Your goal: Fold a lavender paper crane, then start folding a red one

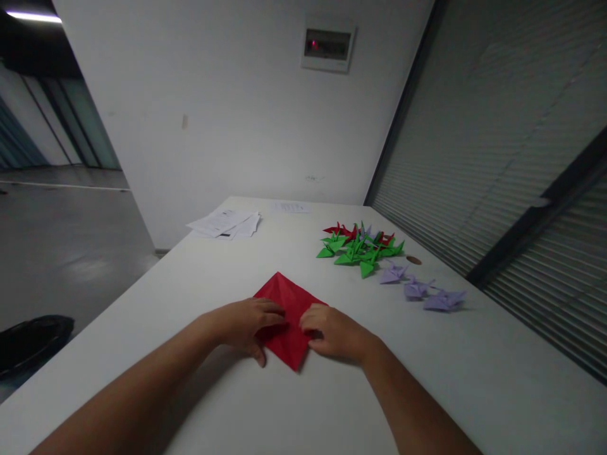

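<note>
A red square of origami paper (290,303) lies on the table in front of me, turned with one corner toward me. Faint crease lines run across it. My left hand (249,322) rests over its left corner, fingers stretched onto the paper and thumb spread apart on the tabletop. Over the right corner, my right hand (332,330) has its fingers curled in against the sheet, with the thumb close to the lower right edge. Both side corners of the paper are hidden under the hands.
Folded green paper cranes (353,253) lie in a group at the back right, with red cranes (348,232) behind. Several purple cranes (443,301) sit nearer along the blinds (474,158). Printed sheets (227,222) lie at the white table's (190,278) back left. A black bin (35,341) stands left.
</note>
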The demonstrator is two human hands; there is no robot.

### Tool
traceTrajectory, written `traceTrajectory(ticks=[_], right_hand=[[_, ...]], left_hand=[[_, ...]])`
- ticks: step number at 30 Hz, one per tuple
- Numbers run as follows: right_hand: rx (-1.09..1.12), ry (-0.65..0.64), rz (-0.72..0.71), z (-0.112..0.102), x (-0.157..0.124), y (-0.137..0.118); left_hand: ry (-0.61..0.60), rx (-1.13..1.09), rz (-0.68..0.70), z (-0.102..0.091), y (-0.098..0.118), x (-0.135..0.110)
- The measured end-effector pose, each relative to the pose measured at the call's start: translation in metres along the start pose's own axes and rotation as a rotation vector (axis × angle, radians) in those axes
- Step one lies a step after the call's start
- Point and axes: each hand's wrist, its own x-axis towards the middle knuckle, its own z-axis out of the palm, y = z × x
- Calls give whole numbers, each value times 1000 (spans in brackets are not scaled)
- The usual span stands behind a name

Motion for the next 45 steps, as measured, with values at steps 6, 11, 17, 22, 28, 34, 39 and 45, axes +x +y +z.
traceTrajectory(ticks=[6,11,17,22,28,34,39,45], right_hand=[[63,47,132,4,-9,8],[86,-39,201,5,-14,14],[84,23,187,6,-11,14],[70,68,213,8,-10,15],[114,96,254,3,-8,12],[188,211,365,4,-6,16],[306,347,464,12,-4,23],[189,384,565,20,0,30]], left_hand=[[-4,-208,30,4,-19,-7],[51,-332,24,6,-23,-10],[143,-376,10,0,-19,-12],[171,-290,-25,-2,-23,-15],[232,-298,-111,-2,-27,-16],[309,-401,-301,-2,-26,-17],[372,-449,-329,1,-26,-15],[449,-465,-378,7,-26,-14]])
